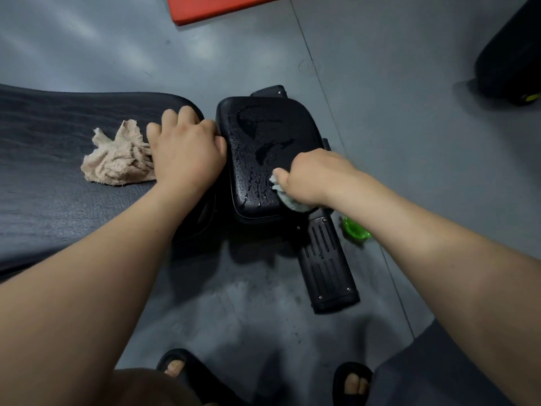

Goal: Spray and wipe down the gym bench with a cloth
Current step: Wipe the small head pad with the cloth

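The gym bench has a long dark back pad on the left and a smaller black seat pad in the middle, wet with droplets and streaks. My right hand grips a pale cloth and presses it on the seat pad's near right corner. My left hand rests on the end of the back pad, its fingers curled over the pad's edge by the gap. A crumpled beige cloth lies on the back pad, just left of that hand. A green spray bottle shows partly on the floor behind my right forearm.
The bench's black base foot juts toward me on the grey floor. A red mat lies at the far top. A black piece of equipment stands at the right edge. My feet in black sandals are at the bottom.
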Motion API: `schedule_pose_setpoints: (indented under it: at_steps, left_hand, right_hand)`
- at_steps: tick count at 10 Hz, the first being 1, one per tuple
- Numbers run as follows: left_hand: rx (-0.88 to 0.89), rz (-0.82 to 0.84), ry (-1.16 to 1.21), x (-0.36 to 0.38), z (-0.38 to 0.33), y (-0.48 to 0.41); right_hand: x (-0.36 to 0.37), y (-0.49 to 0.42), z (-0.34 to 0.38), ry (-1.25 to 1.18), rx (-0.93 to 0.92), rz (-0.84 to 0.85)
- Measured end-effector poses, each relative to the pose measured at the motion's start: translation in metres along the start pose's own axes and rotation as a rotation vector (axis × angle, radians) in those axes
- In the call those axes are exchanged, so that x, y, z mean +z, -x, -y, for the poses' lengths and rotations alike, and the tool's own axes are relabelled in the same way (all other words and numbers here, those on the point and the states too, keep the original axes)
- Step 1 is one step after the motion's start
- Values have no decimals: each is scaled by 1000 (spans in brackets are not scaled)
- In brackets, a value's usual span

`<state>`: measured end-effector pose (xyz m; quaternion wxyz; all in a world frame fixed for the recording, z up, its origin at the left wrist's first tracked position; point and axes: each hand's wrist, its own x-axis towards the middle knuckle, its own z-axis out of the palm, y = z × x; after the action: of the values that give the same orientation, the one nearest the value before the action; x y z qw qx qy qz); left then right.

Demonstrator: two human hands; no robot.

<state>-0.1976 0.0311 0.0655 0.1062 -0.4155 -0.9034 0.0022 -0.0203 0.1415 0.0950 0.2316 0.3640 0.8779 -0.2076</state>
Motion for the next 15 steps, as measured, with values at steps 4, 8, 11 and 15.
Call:
schedule_pose_setpoints:
  at_steps: [4,8,11,15]
  left_hand:
    - [2,-13,-13,0,0,0]
    - [6,-11,-6,1,1,0]
    - [4,-11,6,1,3,-2]
    - [-6,30,45,-1,3,-3]
  right_hand:
    - [-11,-24,-28,-54,-73,-298]
    - [-6,-39,-41,-150,-270,-265]
    - [2,-22,-13,-212,-553,-191]
    - [-11,-12,-77,-53,-266,-3]
